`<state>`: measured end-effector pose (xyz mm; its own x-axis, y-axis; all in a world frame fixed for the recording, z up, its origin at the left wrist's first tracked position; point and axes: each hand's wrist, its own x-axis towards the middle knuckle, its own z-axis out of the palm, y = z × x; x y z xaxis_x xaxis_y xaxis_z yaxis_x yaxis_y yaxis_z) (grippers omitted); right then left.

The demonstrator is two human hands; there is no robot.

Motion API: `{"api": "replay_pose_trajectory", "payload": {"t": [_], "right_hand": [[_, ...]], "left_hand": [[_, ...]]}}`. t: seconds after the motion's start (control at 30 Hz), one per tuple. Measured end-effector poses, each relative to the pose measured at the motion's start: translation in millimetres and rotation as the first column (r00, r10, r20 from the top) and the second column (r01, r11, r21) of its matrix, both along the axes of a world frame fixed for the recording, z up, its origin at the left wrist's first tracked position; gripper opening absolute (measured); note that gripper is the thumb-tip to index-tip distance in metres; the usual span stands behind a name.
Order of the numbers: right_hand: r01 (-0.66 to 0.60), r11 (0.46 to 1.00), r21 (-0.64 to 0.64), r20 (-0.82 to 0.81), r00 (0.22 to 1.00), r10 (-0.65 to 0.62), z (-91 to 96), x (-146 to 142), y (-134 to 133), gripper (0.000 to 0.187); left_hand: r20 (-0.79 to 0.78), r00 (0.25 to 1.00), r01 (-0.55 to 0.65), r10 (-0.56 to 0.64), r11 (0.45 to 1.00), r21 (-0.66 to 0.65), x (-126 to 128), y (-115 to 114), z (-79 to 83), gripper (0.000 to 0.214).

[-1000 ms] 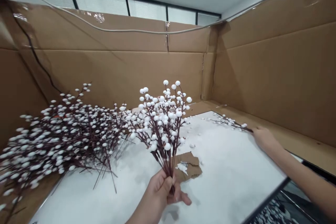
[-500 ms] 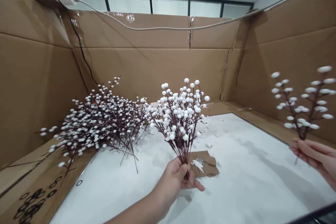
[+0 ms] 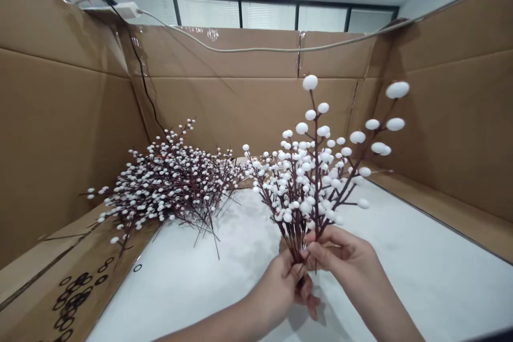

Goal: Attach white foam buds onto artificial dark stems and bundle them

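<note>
My left hand is wrapped round the lower stems of an upright bunch of artificial white-berry branches. Close against it, my right hand pinches a forked berry branch by its stem, just above the left fingers. The branch's two arms spread up and to the right, in front of the bunch's berries. Both stem ends are partly hidden by the fingers. A large heap of the same berry branches lies to the left, stems pointing toward me.
Several black rings lie on the cardboard at the lower left, and one small ring is on the white board. Cardboard walls enclose the work surface. A white cable runs along the back wall's top edge.
My right hand has come in from the far right with the forked branch and now meets the bunch. My left hand still grips the bunch. The view has shifted slightly.
</note>
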<state>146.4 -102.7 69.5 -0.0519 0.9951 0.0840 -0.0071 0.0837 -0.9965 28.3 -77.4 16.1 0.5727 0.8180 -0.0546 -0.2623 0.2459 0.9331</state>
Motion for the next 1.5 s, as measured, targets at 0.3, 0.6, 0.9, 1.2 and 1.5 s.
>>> {"api": "replay_pose_trajectory", "payload": {"t": [0.3,0.6,0.9,1.2,1.5], "right_hand": [[0.188,0.951,0.246,0.35,0.897,-0.268,-5.9,-12,4,0.017],[0.21,0.937,0.28,0.294,0.91,-0.292,-12.8,-7,6,0.023],[0.348,0.896,0.275,0.117,0.913,-0.39,-6.1,-3,-4,0.031],[0.407,0.861,0.305,0.1,0.885,-0.454,-22.2,-6,-5,0.02],[0.49,0.871,0.044,-0.167,0.863,-0.477,-34.4,-21,-12,0.024]], "left_hand": [[-0.061,0.998,-0.031,0.03,1.0,-0.005,3,-8,1.8,0.046],[-0.042,0.998,-0.052,0.049,0.997,-0.063,3,-6,-4.4,0.051],[0.025,0.998,-0.063,0.065,0.994,-0.092,0,-2,5.1,0.065],[0.004,0.996,-0.087,0.087,0.995,-0.046,-2,-6,13.7,0.055],[0.041,0.992,-0.118,0.122,0.989,-0.094,4,-14,15.4,0.057]]}}
